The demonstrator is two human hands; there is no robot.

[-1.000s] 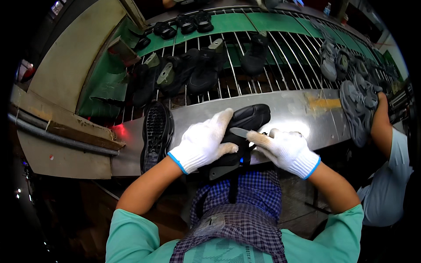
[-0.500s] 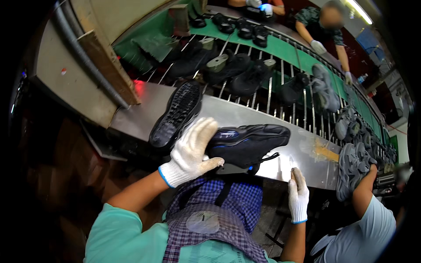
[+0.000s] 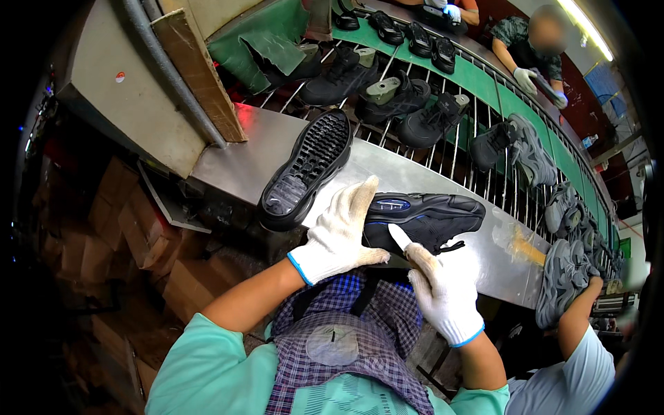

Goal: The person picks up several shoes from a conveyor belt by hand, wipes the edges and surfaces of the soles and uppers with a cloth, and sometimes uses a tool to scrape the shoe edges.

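A black sneaker (image 3: 432, 220) lies on its side at the edge of the metal ledge, its sole turned away from me and its toe to the right. My left hand (image 3: 339, 232), in a white knit glove, grips its heel end between thumb and fingers. My right hand (image 3: 446, 294), gloved the same way, holds a small flat whitish blade-like tool (image 3: 399, 237). The tool's tip points at the side of the sneaker near the sole seam; whether it touches is unclear. Left of my left hand, a second black sneaker (image 3: 308, 166) rests with its treaded sole facing up.
Beyond the metal ledge (image 3: 228, 166) runs a rod conveyor carrying black shoes (image 3: 394, 97) and grey shoes (image 3: 532, 149). A pipe and wooden post (image 3: 200, 76) stand at left, cardboard boxes (image 3: 145, 221) below. A co-worker's arm (image 3: 577, 311) reaches in at right; others work across.
My right hand has moved up and left from the ledge's edge to the sneaker, with the whitish tool now plainly in it. My left hand stays at the heel. The view has shifted slightly.
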